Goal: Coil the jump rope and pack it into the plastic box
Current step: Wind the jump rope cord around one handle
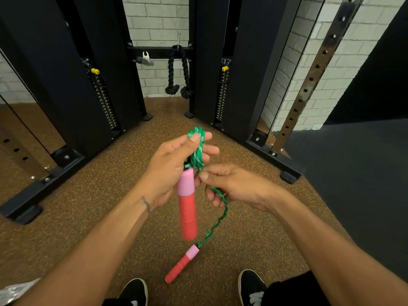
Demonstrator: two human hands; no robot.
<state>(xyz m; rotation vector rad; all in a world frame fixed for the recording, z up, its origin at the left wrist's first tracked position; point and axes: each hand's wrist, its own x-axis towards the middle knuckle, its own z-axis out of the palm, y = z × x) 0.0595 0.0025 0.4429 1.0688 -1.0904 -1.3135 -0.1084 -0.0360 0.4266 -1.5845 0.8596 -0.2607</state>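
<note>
Standing on a speckled brown gym floor (88,217), facing a black cable machine (66,85) against a white brick wall (154,23).

Holding the green coil (197,151) of the jump rope in the left grip (174,164), closed round the bundled loops with the thumb pressed on top. Hanging straight down from that grip: first handle (187,206), pink over red.

Pinching the free strand (220,217) just below the coil with the right grip (231,184), thumb against forefinger. Trailing from there in a slack curve down to the second handle (182,265), dangling above the floor between the shoes (134,290).

No plastic box identified in view. Something pale and glossy at the lower left corner; cannot tell what.

Judged step: winding in the last of the rope. Mostly coiled, only a short tail left.

Notes for doing it well:
- Keep the left thumb clamped down to stop the finished loops springing open.
- Match each new loop to the size of those already in the coil.
- Let the strand slide through the right pinch rather than dragging it, to shed twist.
- Steady the swinging second handle, then bring it up beside the first with ends aligned, for a flat bundle.
- Avoid pulling tight at the handle neck.

Probable risk: springy-looking braid, likely to spill on any slackening of the left grip.
</note>
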